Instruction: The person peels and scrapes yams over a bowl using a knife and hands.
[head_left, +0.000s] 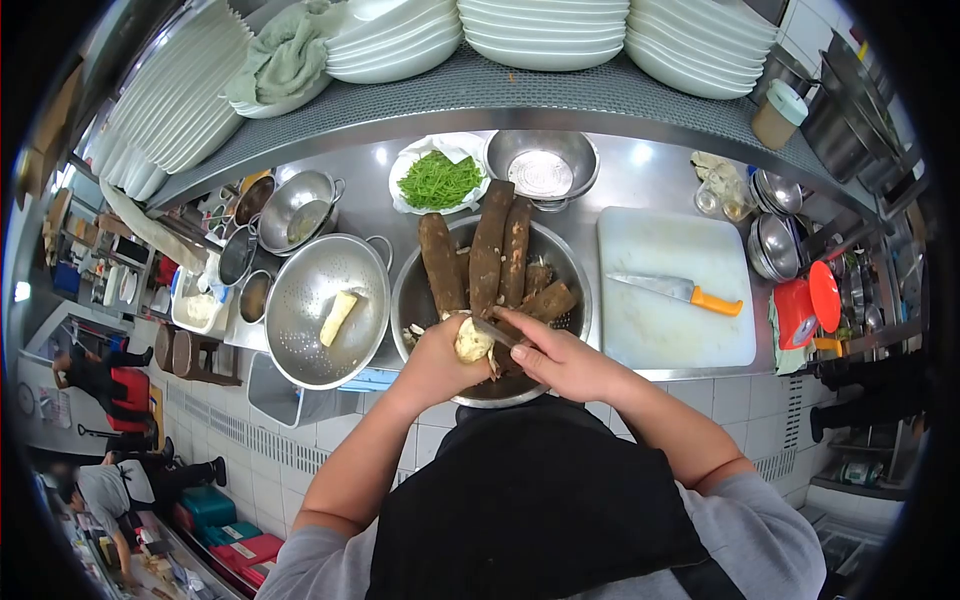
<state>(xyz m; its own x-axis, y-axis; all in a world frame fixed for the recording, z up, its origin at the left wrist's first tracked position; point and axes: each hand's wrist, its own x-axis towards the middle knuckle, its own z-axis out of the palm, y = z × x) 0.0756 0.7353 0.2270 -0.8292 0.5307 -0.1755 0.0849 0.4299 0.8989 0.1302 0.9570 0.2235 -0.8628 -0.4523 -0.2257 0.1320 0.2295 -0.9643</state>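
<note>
My left hand point(440, 355) is closed around a partly peeled cassava root point(474, 342), its pale flesh showing at the cut end. My right hand point(565, 355) is closed on what looks like a small knife point(495, 331), its blade against the root; its handle is hidden by the fingers. Both hands are over the near side of a steel bowl point(583, 300). Several long, brown, unpeeled cassava roots point(487, 240) lean in that bowl, with bits of peel around them. One peeled, whitish piece point(338, 318) lies in the steel colander point(290, 352) to the left.
To the right, an orange-handled knife point(660, 288) lies on a white cutting board point(680, 340). Behind the bowl are a plate of green beans point(440, 181) and an empty steel bowl point(541, 168). Stacked plates point(540, 35) line the shelf above. A red scale point(797, 318) stands far right.
</note>
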